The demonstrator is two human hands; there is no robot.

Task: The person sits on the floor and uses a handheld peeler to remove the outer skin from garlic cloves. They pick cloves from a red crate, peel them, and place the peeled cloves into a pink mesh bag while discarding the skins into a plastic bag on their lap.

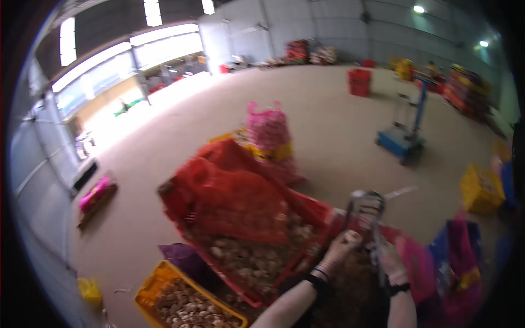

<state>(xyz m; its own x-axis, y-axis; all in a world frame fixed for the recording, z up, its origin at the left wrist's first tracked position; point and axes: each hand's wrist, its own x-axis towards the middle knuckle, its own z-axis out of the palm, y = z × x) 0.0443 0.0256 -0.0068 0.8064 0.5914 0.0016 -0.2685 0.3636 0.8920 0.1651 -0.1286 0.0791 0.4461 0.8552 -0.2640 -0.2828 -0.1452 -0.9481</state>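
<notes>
My left hand (338, 251), in a pale glove, grips a whitish bulb (352, 236) that looks like garlic. Close by on the right, my gloved right hand (392, 262) is closed around a grey metal handle (377, 242). That handle belongs to a looped metal cutting tool (366, 205) standing just beyond both hands; motion blur hides its blade. Left of my hands, a large red plastic crate (316, 207) holds many similar bulbs (258, 258). A red mesh sack (242, 197) lies over its far part.
A yellow crate of bulbs (149, 289) stands at the lower left. A full pink mesh sack (268, 135) stands behind the red crate. Pink mesh bags (416, 262) lie right of my hands. Farther off are a blue platform scale (400, 141), a red crate (359, 82) and a yellow container (482, 188).
</notes>
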